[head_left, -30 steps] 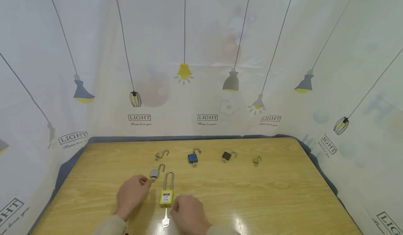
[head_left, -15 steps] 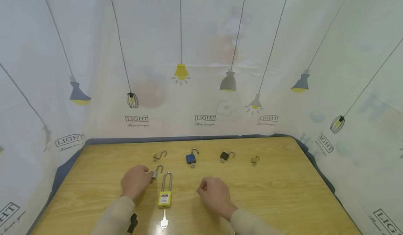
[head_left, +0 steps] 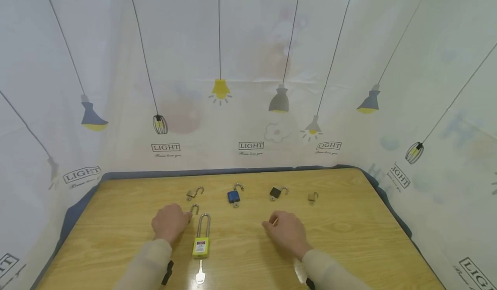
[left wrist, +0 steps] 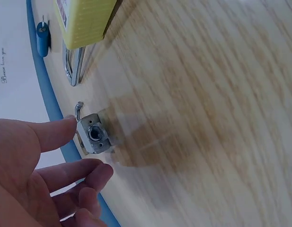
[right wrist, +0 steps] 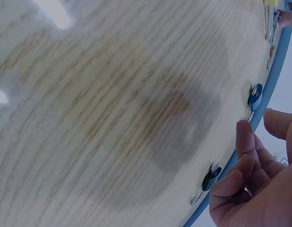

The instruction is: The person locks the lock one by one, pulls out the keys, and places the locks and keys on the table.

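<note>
My left hand (head_left: 171, 223) reaches over a silver padlock (left wrist: 93, 135) whose shackle is swung out. In the left wrist view its thumb (left wrist: 60, 134) is at one side of the lock body and the forefinger at the other, with a small gap beside the forefinger. From the head view the lock body is mostly hidden by the fingers. Just right of it lies a yellow padlock (head_left: 201, 247) with a long shackle, and a key (head_left: 200, 275) lies below that. Over the table, my right hand (head_left: 287, 231) holds nothing, its fingers loosely curled.
Along the back of the wooden table (head_left: 349, 238) lie a small brass padlock (head_left: 191, 193), a blue padlock (head_left: 234, 196), a black padlock (head_left: 275, 193) and another small brass one, all with shackles swung out. A printed sheet (head_left: 248, 121) rises behind.
My right hand has moved away from the yellow padlock and key, to the right and farther back. The left hand has moved forward onto the silver padlock, covering its body.
</note>
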A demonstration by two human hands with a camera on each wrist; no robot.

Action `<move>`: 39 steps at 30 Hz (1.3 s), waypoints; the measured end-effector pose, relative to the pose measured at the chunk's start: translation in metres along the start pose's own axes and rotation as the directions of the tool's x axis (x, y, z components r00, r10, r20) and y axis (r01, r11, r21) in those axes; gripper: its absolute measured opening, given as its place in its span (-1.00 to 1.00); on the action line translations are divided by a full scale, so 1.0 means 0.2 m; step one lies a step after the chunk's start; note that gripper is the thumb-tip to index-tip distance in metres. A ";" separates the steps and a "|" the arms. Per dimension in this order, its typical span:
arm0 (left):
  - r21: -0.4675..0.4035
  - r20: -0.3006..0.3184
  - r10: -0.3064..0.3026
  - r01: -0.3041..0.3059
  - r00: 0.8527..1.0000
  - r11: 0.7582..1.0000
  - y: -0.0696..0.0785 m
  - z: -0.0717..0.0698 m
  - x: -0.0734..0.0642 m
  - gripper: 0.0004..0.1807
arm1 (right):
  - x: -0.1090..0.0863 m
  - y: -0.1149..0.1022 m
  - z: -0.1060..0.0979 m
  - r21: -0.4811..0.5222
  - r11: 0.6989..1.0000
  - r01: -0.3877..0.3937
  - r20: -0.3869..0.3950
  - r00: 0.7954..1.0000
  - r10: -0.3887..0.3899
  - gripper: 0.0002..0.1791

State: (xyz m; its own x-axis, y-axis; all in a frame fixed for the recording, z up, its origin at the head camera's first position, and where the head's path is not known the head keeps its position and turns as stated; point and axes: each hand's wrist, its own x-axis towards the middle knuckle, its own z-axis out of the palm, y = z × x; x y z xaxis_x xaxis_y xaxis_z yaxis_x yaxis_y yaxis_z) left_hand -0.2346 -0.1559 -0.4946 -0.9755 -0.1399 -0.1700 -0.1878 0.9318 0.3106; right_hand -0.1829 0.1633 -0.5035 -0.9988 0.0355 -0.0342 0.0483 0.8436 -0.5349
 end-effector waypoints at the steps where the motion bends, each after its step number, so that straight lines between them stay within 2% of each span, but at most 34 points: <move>1: 0.005 -0.004 -0.001 0.001 1.000 1.000 0.00 0.00 0.00 -0.49 | 0.00 0.01 -0.01 0.000 1.000 -0.003 -0.006 1.000 0.003 -0.73; 11: 0.010 -0.022 0.011 -0.011 1.000 1.000 0.01 0.02 0.00 -0.52 | 0.00 0.04 -0.05 -0.003 0.999 -0.046 -0.014 0.999 0.046 -0.72; 16: -0.018 0.007 -0.003 0.003 1.000 1.000 0.01 0.02 0.02 -0.52 | 0.00 0.05 -0.05 0.001 0.999 -0.046 -0.020 0.999 0.046 -0.73; 21: -0.111 0.036 -0.023 0.027 0.999 0.993 -0.01 0.00 0.02 -0.61 | 0.00 0.06 -0.04 -0.002 0.999 -0.048 -0.023 0.999 0.048 -0.73; 24: -0.158 0.067 -0.037 0.047 0.997 0.986 -0.02 0.00 0.03 -0.60 | 0.00 0.06 -0.04 -0.001 0.999 -0.043 -0.024 0.999 0.043 -0.73; 31: -0.196 0.131 -0.049 0.074 0.990 0.978 -0.03 -0.01 0.04 -0.45 | 0.00 0.06 -0.04 0.001 1.000 -0.024 -0.020 1.000 0.024 -0.74; 39: -0.233 0.148 -0.050 0.084 0.988 0.969 -0.04 -0.03 0.04 -0.54 | 0.00 0.07 -0.04 0.013 1.000 -0.013 0.004 1.000 0.013 -0.71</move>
State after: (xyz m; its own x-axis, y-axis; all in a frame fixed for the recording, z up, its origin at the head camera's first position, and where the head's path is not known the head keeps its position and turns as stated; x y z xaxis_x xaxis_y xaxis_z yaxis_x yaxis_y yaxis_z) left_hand -0.2404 -0.1667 -0.4937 -0.9370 -0.1354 -0.3220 -0.2908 0.8132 0.5041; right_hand -0.1829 0.1786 -0.5046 -0.9980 0.0445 -0.0445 0.0616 0.8362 -0.5449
